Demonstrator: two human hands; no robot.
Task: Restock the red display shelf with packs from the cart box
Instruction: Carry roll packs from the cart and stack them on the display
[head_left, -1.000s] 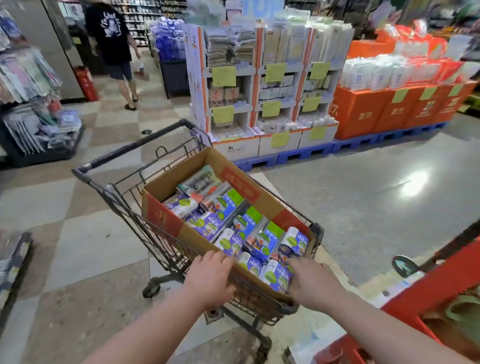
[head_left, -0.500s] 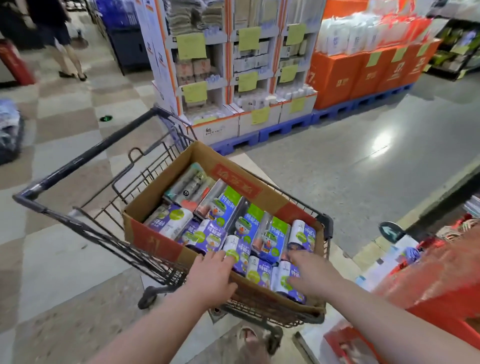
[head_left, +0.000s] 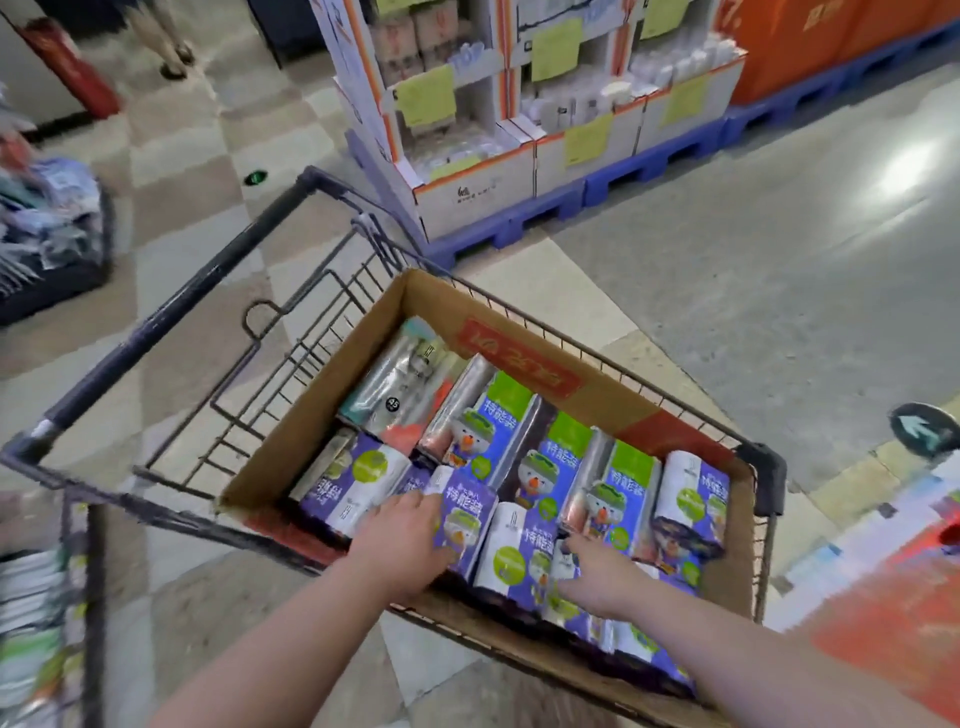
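Packs (head_left: 566, 457) in purple and green wrap lie side by side in the cardboard box (head_left: 613, 400), which sits inside the wire cart (head_left: 332, 312). Both bare forearms come in over the box's near edge. The left hand (head_left: 400, 540) is palm-down at the near left of the box, with its fingers along the top and its thumb beneath the corner of a purple pack (head_left: 465, 514), gripping it. That pack stands a little higher than those beside it. The right hand (head_left: 597, 582) reaches down among the packs toward the near right corner, index finger stretched forward and touching a white-and-purple pack (head_left: 514, 551). Motion blur leaves it unclear whether these fingers hold anything. Off the cart's right side lies the blurred red display shelf (head_left: 883, 639).
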